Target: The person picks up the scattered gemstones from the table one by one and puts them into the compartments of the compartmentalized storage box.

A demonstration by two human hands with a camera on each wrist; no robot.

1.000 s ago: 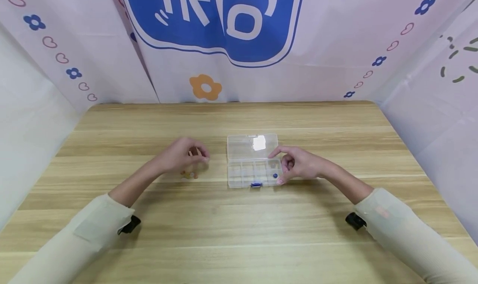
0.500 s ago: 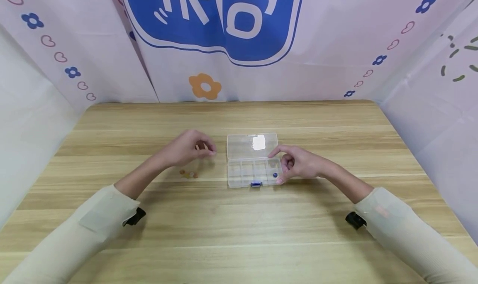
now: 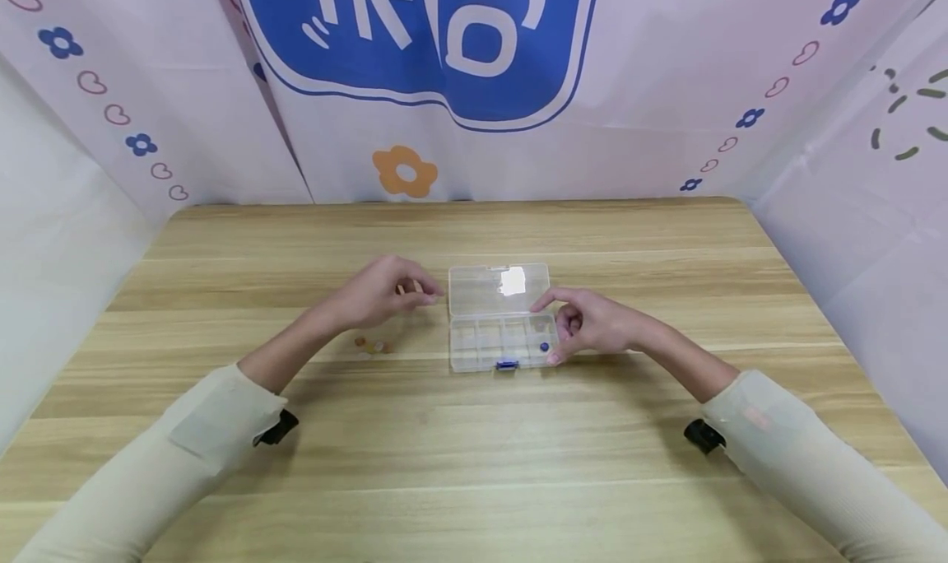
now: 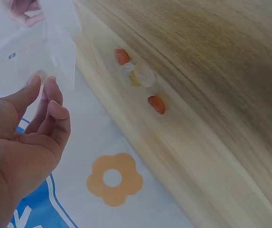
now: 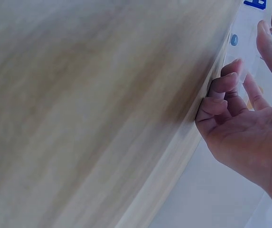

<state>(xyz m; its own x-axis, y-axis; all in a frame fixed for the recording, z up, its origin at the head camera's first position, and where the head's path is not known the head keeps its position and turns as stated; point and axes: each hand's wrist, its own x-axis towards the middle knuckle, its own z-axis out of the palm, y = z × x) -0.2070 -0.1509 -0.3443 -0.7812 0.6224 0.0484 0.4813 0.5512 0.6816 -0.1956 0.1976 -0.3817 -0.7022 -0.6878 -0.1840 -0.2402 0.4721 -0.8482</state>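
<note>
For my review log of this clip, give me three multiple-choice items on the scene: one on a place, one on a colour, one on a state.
1. Where do the loose beads lie?
A. on the table left of the box
B. inside the lid
C. at the table's far edge

2. What colour is the bead in the clear box?
A. green
B. blue
C. black

3. How is the box's lid?
A. shut and latched
B. taken off, lying apart
C. open, folded back

Answers:
1 A: the head view shows them on the wood below the left hand.
2 B: a blue dot sits in the rightmost compartment, beside the right hand.
3 C: the lid lies flat behind the open compartments.
</note>
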